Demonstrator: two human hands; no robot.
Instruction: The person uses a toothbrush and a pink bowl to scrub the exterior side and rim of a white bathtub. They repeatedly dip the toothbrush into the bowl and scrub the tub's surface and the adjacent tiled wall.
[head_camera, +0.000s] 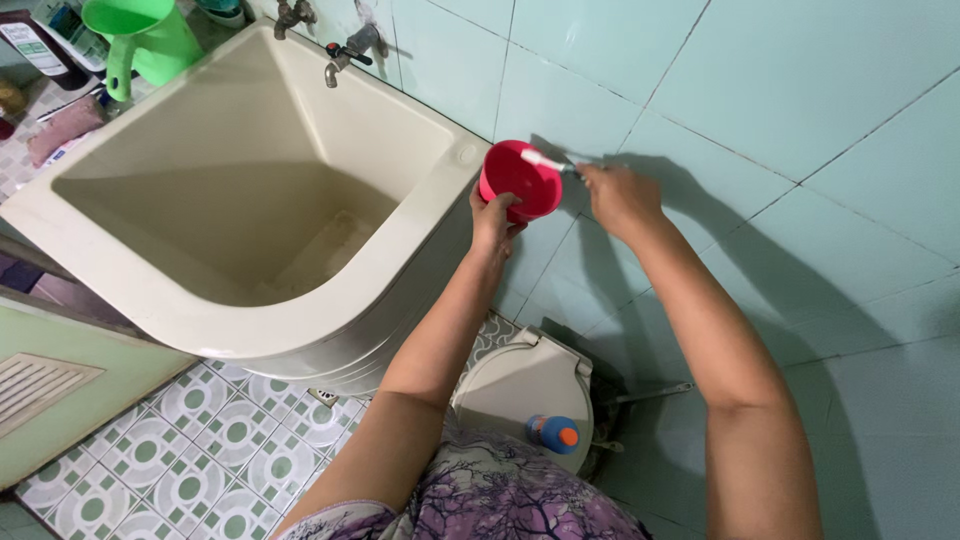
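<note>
A wall of pale green glazed tiles (760, 120) is seen across the right and upper part of the view. A large cream plastic water tub with a rounded front (150, 290) is set against it at the left, and two metal taps (340, 45) are mounted above its back corner. The floor of green and white patterned tiles (190, 440) is seen below the tub. A cream toilet with its lid shut (520, 380) is seen near the bottom centre, and a blue bottle with an orange cap (553, 433) is lying on the lid. A bright green plastic scoop with a handle (145, 40) is placed beyond the tub's top left rim.

A small round red plastic cup (520, 180) is held up just beside the tub's right corner, in front of the wall. It is clasped from below by the left hand (492, 222), whose fingers are closed around its base. A thin white brush (545, 161) is laid across the cup's rim and is pinched at its handle end by the right hand (617, 198), which is held just beside the cup.
</note>
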